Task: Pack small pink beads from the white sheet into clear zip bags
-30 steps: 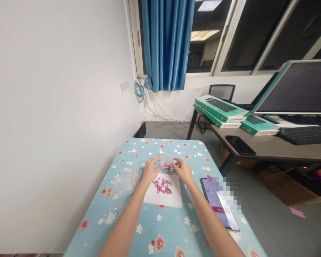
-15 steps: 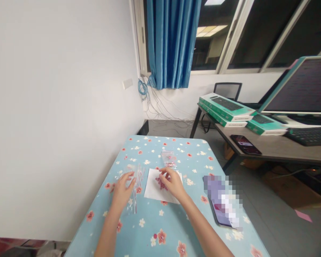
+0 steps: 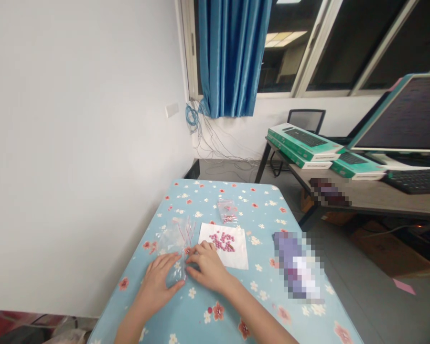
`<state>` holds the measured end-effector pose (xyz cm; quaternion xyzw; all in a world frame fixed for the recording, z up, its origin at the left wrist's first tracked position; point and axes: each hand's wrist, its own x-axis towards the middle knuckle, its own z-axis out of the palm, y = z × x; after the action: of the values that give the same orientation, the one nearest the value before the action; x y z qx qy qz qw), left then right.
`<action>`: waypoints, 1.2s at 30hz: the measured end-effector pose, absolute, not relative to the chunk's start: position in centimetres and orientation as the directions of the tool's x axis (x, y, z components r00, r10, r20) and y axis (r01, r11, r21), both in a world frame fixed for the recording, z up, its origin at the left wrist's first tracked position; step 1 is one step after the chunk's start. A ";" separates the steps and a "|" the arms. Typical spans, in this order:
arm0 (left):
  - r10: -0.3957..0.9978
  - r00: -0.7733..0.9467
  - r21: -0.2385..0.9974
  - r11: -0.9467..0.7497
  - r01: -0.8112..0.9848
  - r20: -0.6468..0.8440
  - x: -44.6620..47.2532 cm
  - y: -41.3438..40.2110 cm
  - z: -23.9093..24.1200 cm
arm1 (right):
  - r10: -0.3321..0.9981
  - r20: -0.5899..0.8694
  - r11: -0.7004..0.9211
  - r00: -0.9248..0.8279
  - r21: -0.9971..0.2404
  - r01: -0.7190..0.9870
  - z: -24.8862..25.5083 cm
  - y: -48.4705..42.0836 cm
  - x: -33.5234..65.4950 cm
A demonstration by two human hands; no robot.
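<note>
Near the left of the flowered table, my left hand lies over a clear zip bag, its fingers stretched out and thumb apart. From the other side, my right hand reaches the bag's pink-striped edge with bent fingers; a small gap shows between thumb and forefinger. More clear bags lie overlapped just beyond. Right of these is a white paper sheet bearing several small pink beads. Behind the paper sits a small zip bag with pink pieces inside.
The table has a light blue flowered cover and stands beside a white wall. A blurred-out phone-like object lies at its right edge. Farther right, a desk holds green keyboard boxes and a monitor.
My right hand has left the beads and moved left to the clear bag, uncovering the beads on the paper. My left hand has come nearer and lowered onto the bag.
</note>
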<state>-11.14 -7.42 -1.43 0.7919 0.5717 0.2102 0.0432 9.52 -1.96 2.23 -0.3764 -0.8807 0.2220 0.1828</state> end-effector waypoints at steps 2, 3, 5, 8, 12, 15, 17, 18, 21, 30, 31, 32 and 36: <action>0.917 0.265 0.314 -0.357 0.880 0.299 -10.7 -7.2 -1.6 | 0.745 0.162 0.618 -0.647 -0.531 0.580 2.0 -2.0 9.4; 0.914 0.263 0.314 -0.360 0.878 0.310 -10.5 -7.1 -1.6 | 0.746 0.163 0.616 -0.646 -0.537 0.577 1.9 -2.0 9.4; 0.908 0.257 0.312 -0.362 0.878 0.331 -10.4 -7.0 -1.6 | 0.749 0.164 0.607 -0.642 -0.558 0.565 1.7 -2.0 9.5; 0.901 0.256 0.306 -0.369 0.878 0.350 -10.3 -6.8 -1.2 | 0.753 0.173 0.586 -0.635 -0.617 0.526 1.7 -2.0 9.8; 0.884 0.258 0.312 -0.390 0.866 0.389 -9.7 -6.2 -0.2 | 0.768 0.197 0.531 -0.609 -0.727 0.435 2.0 -1.6 10.3; 0.866 0.227 0.320 -0.390 0.863 0.445 -8.6 -5.2 0.6 | 0.816 0.211 0.452 -0.539 -0.813 0.366 2.3 -0.9 10.8; 0.851 0.202 0.322 -0.388 0.863 0.484 -7.6 -4.4 1.0 | 0.851 0.207 0.399 -0.483 -0.853 0.336 2.4 -0.2 11.2; 0.842 0.196 0.322 -0.393 0.861 0.503 -7.0 -4.0 1.1 | 0.864 0.207 0.380 -0.459 -0.866 0.324 2.4 0.1 11.4; 0.812 0.200 0.306 -0.417 0.856 0.548 -5.3 -2.6 1.2 | 0.888 0.214 0.358 -0.407 -0.878 0.318 2.4 1.2 12.3; 0.789 0.176 0.358 -0.449 0.819 0.588 -1.4 0.8 1.2 | 0.885 0.309 0.462 -0.349 -0.685 0.563 4.9 1.9 15.0; 0.789 0.173 0.365 -0.451 0.814 0.590 -1.2 1.0 1.2 | 0.883 0.316 0.467 -0.347 -0.664 0.584 5.2 1.8 15.1; 0.789 0.168 0.371 -0.451 0.812 0.592 -1.1 1.1 1.2 | 0.882 0.320 0.470 -0.345 -0.645 0.603 5.4 1.7 15.2; 0.778 0.136 0.388 -0.446 0.806 0.614 -1.0 1.1 1.1 | 0.873 0.330 0.487 -0.358 -0.586 0.648 5.6 1.5 15.1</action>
<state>-0.99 1.12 1.07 0.7533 0.5258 0.3946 -0.0181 15.14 1.46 5.58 -0.4731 -0.8038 0.1809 0.3119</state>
